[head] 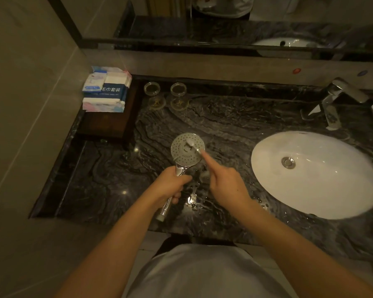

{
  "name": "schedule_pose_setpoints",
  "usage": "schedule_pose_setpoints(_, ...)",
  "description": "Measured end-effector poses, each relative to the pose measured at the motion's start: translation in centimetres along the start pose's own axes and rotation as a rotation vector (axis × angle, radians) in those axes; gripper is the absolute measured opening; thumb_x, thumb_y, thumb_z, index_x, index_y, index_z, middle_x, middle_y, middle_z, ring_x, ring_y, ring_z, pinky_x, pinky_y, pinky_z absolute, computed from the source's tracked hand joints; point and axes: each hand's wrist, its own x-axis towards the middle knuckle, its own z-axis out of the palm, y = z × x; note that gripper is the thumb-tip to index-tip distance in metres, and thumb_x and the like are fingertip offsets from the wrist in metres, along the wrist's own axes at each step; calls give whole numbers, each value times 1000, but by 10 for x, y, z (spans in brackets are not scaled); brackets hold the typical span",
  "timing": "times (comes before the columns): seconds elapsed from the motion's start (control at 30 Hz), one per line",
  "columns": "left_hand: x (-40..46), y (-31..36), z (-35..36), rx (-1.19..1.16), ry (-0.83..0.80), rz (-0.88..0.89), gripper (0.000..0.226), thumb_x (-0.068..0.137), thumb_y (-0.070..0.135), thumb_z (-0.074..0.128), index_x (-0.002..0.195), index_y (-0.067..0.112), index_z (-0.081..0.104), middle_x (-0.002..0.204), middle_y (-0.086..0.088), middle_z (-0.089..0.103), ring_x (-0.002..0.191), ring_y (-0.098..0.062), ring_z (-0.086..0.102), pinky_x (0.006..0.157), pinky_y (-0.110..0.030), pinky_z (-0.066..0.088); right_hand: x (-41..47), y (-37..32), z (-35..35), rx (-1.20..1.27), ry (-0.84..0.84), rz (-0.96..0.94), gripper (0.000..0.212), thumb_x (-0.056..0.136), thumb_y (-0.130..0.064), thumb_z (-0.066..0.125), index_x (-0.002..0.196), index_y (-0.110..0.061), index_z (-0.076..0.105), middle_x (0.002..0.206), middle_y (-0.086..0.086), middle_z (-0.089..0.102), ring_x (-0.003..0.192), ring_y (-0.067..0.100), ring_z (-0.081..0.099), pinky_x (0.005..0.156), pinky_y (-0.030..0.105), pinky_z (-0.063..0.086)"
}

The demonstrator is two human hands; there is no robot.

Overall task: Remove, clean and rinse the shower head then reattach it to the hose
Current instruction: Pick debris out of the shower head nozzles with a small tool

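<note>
Shower head [186,150] is off the hose and held above the counter [224,117], left of the basin [332,190]; its long axis runs from the handle end near the person up and away to the spray face, which points upward. Left hand [170,186] is wrapped around the handle just below the face. Right hand [226,186], close beside it on the right, pinches a brush [193,146] with forefinger extended along it, bristle end lying on the face's centre; scrubbing strokes likely run across that disc.
</note>
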Motion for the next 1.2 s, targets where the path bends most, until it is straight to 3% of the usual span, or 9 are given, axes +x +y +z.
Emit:
schedule_pose_setpoints(0.13, -4, 4, 3, -13, -6, -13, 14, 100, 19, 60, 94, 17, 47, 57, 2, 40, 41, -10, 35, 38, -22, 31, 7, 0, -8, 21, 23, 0, 69, 100, -16, 44, 153, -49, 16, 68, 10, 62, 57, 26, 57, 58, 45, 52)
schedule_pose_setpoints(0.3, -6, 5, -2, -33, -17, -34, 5, 100, 19, 59, 99, 14, 59, 53, 4, 43, 41, -9, 37, 38, -23, 32, -17, -2, 15, -73, -147, -137, 74, 98, -17, 46, 153, -48, 7, 73, 8, 61, 62, 28, 59, 63, 48, 53)
schedule_pose_setpoints(0.53, -7, 12, -1, -159, -7, -49, 13, 100, 15, 60, 88, 14, 56, 56, 0, 42, 40, -8, 36, 35, -19, 32, -8, -1, 3, -48, -55, -52, 74, 98, -14, 45, 154, -47, 10, 78, 11, 63, 69, 31, 61, 65, 45, 52)
schedule_pose_setpoints(0.67, -8, 11, 0, -157, -5, -40, 11, 100, 15, 61, 90, 12, 58, 57, -1, 43, 40, -9, 37, 36, -20, 33, -22, -1, 15, -79, -186, -144, 77, 98, -15, 46, 153, -48, 4, 81, 10, 63, 69, 28, 60, 67, 48, 53)
schedule_pose_setpoints(0.87, -8, 8, 0, -193, -3, -70, 9, 100, 9, 59, 93, 12, 54, 57, -1, 42, 39, -8, 35, 34, -19, 32, -3, 7, 2, -37, -49, -37, 73, 98, -14, 46, 153, -48, 12, 77, 11, 64, 67, 29, 61, 65, 46, 53)
schedule_pose_setpoints(1.07, -9, 8, -2, -268, -27, -100, 5, 99, 9, 60, 98, 11, 55, 56, 1, 42, 39, -7, 35, 34, -19, 31, -25, 0, 18, -25, -175, -140, 78, 97, -12, 46, 152, -49, 5, 72, 5, 55, 63, 26, 56, 64, 48, 51)
schedule_pose_setpoints(1.2, -7, 8, -3, -368, -38, -127, 14, 99, 8, 60, 89, 13, 52, 54, 2, 41, 37, -6, 34, 33, -17, 29, -15, 12, 15, 18, -78, -86, 77, 98, -14, 46, 150, -54, 7, 75, 6, 61, 63, 26, 59, 63, 46, 52)
